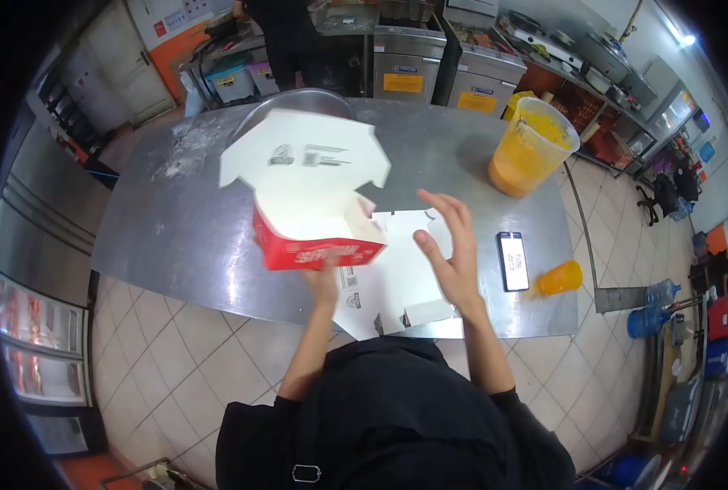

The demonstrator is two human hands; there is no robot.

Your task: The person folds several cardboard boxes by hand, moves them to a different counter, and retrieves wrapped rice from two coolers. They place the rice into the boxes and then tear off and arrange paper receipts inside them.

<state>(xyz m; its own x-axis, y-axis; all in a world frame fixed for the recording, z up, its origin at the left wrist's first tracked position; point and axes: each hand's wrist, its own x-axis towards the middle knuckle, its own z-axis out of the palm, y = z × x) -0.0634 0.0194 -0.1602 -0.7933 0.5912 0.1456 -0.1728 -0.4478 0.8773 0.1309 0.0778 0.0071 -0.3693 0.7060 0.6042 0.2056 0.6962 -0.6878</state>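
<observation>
My left hand (323, 282) grips a red and white cardboard takeaway box (319, 253) at its front wall, raised over the steel table. The box's white printed lid (315, 155) stands up and tilts away from me. Some of my left fingers are hidden by the box. My right hand (458, 265) holds nothing, thumb and fingers spread apart, above the right part of an unfolded white cardboard blank (397, 282). That blank lies flat near the table's front edge, partly covered by the box and my right hand.
On the steel table (193, 245) stand a large pitcher (535, 151) of orange liquid, a phone (512, 261) and an orange cup (561, 279). A metal bowl (331, 100) sits behind the lid; flour-like powder marks the left. Another person (282, 37) stands at the back counter.
</observation>
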